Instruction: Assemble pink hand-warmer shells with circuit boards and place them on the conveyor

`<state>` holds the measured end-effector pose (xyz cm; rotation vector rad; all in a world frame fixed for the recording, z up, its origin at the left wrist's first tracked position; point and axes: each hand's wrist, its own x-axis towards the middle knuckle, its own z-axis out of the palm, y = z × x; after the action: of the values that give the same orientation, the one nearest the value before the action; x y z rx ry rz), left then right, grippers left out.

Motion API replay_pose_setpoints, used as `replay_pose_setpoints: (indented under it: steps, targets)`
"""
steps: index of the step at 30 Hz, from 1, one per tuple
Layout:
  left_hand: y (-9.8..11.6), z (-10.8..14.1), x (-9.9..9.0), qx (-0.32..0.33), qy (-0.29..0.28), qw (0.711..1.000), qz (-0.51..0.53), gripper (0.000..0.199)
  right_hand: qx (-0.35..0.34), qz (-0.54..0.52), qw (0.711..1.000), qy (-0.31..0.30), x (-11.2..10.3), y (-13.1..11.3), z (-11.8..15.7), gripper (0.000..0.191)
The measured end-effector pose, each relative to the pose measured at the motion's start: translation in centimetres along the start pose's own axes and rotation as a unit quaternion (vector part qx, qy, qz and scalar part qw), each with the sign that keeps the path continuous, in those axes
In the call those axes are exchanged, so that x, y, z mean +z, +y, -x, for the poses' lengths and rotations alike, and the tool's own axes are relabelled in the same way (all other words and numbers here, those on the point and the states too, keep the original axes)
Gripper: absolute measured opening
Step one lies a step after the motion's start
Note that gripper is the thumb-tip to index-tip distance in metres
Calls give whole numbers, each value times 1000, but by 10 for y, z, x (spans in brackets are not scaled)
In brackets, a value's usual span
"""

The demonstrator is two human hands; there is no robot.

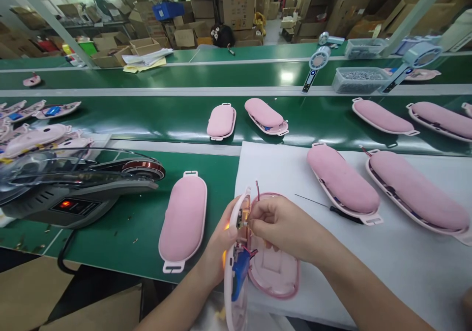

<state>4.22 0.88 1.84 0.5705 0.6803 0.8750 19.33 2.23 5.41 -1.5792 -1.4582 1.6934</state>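
Observation:
My left hand (217, 247) is closed on the edge of an opened pink device half (230, 277), tilted up on its side. A blue battery (240, 272), thin wires and a small circuit board show inside, and an orange light glows by my left fingers. My right hand (273, 218) pinches at the circuit board; what lies between the fingertips is too small to make out. Below it, the other pink shell half (276, 272) lies open on white sheeting. A red and black wire sticks up by the right fingers. Left of my hands lies a closed pink device (184, 218).
A screwdriver (342, 214) lies right of my hands, by two pink devices (342, 178). A grey tape dispenser (84, 188) stands at the left, near stacked pink shells (37, 139). More devices lie on the green belt (165, 119). Handheld fans (319, 60) and a screw box (359, 79) stand behind.

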Motion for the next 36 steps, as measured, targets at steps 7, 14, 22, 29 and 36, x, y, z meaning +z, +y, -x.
replay_pose_setpoints:
  steps: [7, 14, 22, 29, 36]
  targets:
    - [-4, 4, 6, 28, 15, 999, -24, 67, -37, 23, 999, 8, 5, 2, 1, 14]
    - [-4, 3, 4, 7, 40, 999, -9, 65, -21, 6, 1000, 16, 1, 3, 5, 8]
    - [-6, 3, 2, -20, 28, 999, -21, 72, -34, 33, 999, 27, 3, 4, 6, 10]
    - [-7, 5, 2, -4, 22, 999, -35, 75, -45, 72, 996, 41, 7, 2, 7, 11]
    - [-3, 5, 4, -8, 11, 997, -74, 83, -61, 72, 995, 41, 8, 0, 9, 16]
